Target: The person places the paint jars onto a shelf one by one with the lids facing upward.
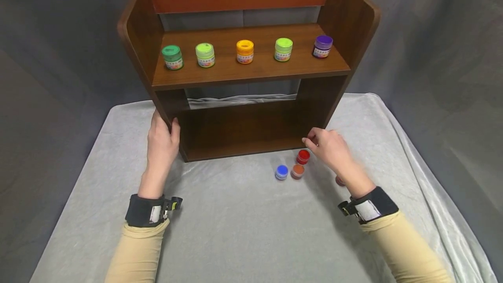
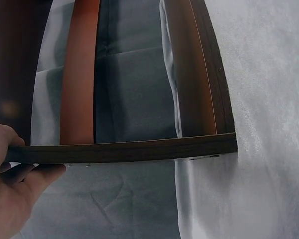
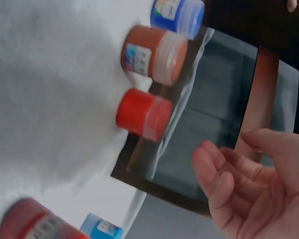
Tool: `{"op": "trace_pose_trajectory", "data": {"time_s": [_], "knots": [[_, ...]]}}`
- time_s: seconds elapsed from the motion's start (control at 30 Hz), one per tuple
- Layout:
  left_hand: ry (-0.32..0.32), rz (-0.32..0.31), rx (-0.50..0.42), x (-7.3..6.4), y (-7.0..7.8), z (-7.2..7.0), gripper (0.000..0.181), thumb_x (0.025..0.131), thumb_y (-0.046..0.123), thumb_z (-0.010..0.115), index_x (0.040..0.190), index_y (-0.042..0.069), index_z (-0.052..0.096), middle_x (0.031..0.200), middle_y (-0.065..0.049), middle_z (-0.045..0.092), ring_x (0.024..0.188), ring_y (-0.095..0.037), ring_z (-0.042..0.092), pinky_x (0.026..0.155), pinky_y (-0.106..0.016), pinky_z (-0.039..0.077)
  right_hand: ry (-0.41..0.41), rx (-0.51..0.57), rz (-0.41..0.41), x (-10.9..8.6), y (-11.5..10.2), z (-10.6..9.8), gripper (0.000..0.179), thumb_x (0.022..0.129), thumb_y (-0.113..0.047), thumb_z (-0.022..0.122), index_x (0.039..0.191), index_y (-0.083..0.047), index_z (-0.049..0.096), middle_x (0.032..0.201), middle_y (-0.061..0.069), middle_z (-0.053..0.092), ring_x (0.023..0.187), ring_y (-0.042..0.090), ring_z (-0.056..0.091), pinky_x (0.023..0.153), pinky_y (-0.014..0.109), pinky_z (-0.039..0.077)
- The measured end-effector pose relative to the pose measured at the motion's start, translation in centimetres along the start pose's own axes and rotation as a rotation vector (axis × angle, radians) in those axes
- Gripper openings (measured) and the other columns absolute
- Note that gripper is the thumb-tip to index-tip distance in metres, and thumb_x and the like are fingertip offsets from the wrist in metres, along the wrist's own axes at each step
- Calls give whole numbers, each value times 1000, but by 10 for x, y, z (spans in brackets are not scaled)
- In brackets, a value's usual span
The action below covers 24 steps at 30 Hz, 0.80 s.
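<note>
A dark brown wooden shelf [image 1: 251, 80] with two levels stands on the cloth. My left hand [image 1: 161, 143] grips the front edge of its left side panel [image 2: 124, 151], thumb on one face and fingers on the other. My right hand [image 1: 328, 147] hovers by the shelf's lower right corner, fingers loosely bent, nothing between them. Just left of it on the cloth are a red paint jar [image 3: 144, 114], an orange-brown paint jar [image 3: 153, 55] and a blue paint jar [image 1: 281, 172]. Another dark red jar [image 3: 37, 223] is partly covered by my right wrist in the head view.
Along the upper level stand a dark green jar [image 1: 173, 57], two light green jars [image 1: 205, 55], a yellow-orange jar [image 1: 245, 52] and a purple jar [image 1: 322, 46]. A light blue jar [image 3: 102, 228] shows in the right wrist view. Grey cloth [image 1: 235, 222] covers the table.
</note>
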<state>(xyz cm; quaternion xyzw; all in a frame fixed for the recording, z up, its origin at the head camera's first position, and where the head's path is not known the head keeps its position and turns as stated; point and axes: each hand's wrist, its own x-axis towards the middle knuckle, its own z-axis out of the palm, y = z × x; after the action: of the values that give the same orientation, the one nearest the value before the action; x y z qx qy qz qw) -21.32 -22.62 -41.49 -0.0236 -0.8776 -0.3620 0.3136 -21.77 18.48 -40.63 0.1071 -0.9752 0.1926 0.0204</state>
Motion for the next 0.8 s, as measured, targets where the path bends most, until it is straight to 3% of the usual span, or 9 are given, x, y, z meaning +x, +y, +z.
{"op": "trace_pose_trajectory", "data": {"time_s": [0.1, 0.27, 0.37, 0.47, 0.6, 0.8], "knots": [[0, 0, 0, 0, 0, 0, 46, 99, 9, 52, 140, -9, 42, 132, -32, 53, 120, -49, 57, 97, -61, 45, -37, 23, -71, 0, -5, 9, 23, 92, -24, 71, 101, -3, 69, 83, 11, 74, 67, 19, 62, 61, 30, 52], [5, 6, 3, -1, 0, 0, 46, 99, 9, 53, 139, -9, 42, 132, -32, 53, 119, -49, 57, 97, -61, 45, -139, 86, -276, -4, -13, 20, 26, 89, -18, 74, 110, -4, 68, 97, 12, 74, 80, 21, 68, 73, 34, 60], [-1, 5, 3, -1, 0, 0, 46, 99, 9, 52, 140, -8, 41, 132, -31, 53, 120, -49, 56, 97, -60, 45, -204, 108, -374, -8, -16, 25, 32, 88, -16, 76, 116, -4, 67, 106, 14, 73, 90, 25, 70, 81, 38, 61], [-10, -1, 0, -1, 0, -1, 46, 100, 10, 52, 140, -8, 41, 133, -31, 53, 121, -48, 56, 98, -60, 45, -233, 86, -456, -11, -20, 30, 34, 87, -15, 77, 117, -3, 66, 109, 15, 72, 89, 26, 69, 81, 37, 60], [-17, -1, -4, -1, 1, -2, 45, 100, 10, 52, 140, -7, 42, 131, -31, 53, 120, -47, 57, 98, -60, 46, -247, 38, -510, -13, -23, 37, 36, 83, -14, 80, 115, -5, 68, 109, 14, 70, 85, 22, 66, 78, 33, 59], [-22, 5, -1, -1, 1, -2, 45, 100, 11, 51, 140, -6, 42, 131, -31, 53, 118, -47, 58, 97, -60, 47, -273, 17, -531, -12, -25, 44, 35, 80, -11, 83, 112, -6, 71, 112, 12, 70, 99, 25, 69, 88, 38, 59]]}}
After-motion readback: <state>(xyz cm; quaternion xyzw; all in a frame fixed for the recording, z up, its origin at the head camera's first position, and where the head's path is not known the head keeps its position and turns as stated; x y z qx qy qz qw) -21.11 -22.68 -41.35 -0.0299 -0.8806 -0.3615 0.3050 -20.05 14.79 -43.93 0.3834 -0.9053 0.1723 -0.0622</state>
